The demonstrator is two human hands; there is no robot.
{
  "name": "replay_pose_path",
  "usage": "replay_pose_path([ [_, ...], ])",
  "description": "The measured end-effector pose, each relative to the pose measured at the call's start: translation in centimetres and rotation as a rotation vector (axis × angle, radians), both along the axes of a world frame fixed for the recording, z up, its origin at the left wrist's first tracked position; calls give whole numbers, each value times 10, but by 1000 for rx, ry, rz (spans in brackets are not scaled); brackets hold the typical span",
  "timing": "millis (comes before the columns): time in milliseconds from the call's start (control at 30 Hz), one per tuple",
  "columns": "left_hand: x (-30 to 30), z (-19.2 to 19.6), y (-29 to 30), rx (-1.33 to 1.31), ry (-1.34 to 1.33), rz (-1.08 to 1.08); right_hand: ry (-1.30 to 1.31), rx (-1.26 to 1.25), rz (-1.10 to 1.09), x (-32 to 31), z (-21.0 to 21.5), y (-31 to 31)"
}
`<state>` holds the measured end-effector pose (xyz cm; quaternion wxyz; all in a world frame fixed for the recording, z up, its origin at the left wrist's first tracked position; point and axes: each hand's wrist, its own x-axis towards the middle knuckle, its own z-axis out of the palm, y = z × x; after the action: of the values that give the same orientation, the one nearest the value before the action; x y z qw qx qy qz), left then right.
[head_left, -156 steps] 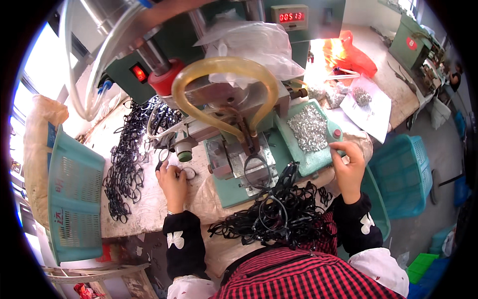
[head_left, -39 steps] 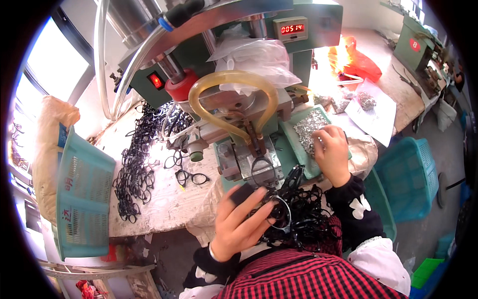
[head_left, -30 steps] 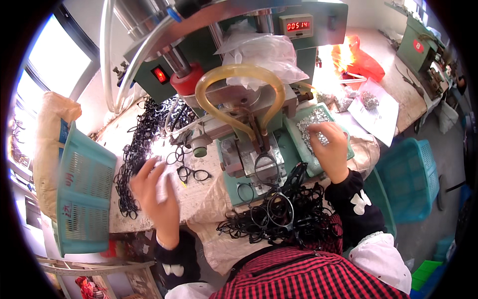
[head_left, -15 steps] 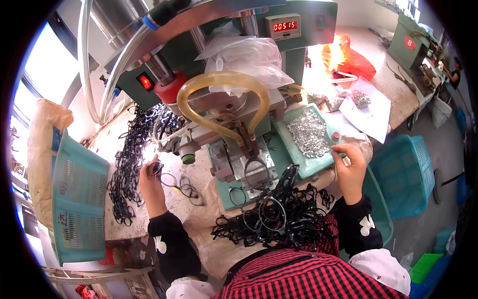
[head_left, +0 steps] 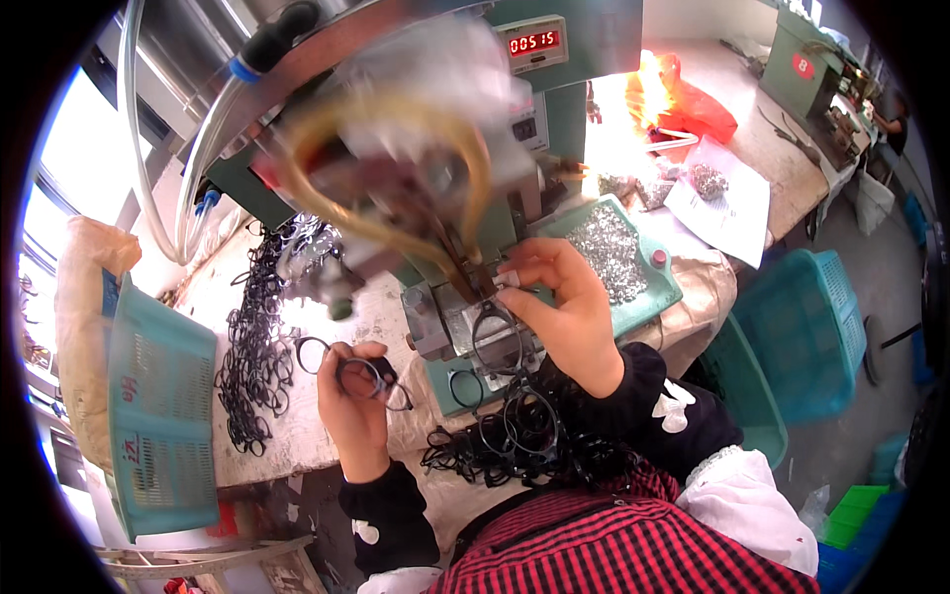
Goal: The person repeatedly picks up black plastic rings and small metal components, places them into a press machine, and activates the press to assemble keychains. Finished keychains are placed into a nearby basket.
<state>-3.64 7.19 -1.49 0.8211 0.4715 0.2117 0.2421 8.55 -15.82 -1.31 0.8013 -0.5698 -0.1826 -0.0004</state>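
L hand (head_left: 348, 396) sits low over the desk (head_left: 297, 445), its grip pinched on a black eyeglass frame (head_left: 368, 374), fingers curled round one rim w/ the other rim sticking out toward the pile side. R hand (head_left: 564, 307) is up at the green machine (head_left: 554, 99), thumb and forefinger pressed together on a small silvery part (head_left: 507, 279) right at the work point; a second black frame (head_left: 495, 332) lies on the metal fixture plate (head_left: 457, 327) just under the R palm, touching the plate. Can't tell if the R fingers also touch that frame. Yellowish hose loop (head_left: 396, 168) hangs in front of the machine head, blurred. Red digit counter (head_left: 532, 43) up top on the machine. Teal tray (head_left: 653, 287) of small silvery bits (head_left: 612, 252) just beside the R hand, on the R side. Big heap of black frames (head_left: 252, 346) on the desk left of the L hand, near but apart; another tangle of black frames (head_left: 505, 436) in the lap area betw. both forearms. Teal mesh basket (head_left: 158, 416) at far L edge of desk, second teal basket (head_left: 807, 327) on the floor to the R. Sheet of paper (head_left: 727, 208) w/ more small parts and an orange-red bag (head_left: 693, 104) at the back on the next desk. Person wears black sleeves, red-black check top.
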Motion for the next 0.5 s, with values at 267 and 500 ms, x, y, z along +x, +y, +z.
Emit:
replay_pose_path([
  [267,-39,84,-105,58,-139,-336,143,54,112,-18,26,8],
  [500,16,55,-121,-231,300,-897,-568,-810,-344,37,-13,-54],
])
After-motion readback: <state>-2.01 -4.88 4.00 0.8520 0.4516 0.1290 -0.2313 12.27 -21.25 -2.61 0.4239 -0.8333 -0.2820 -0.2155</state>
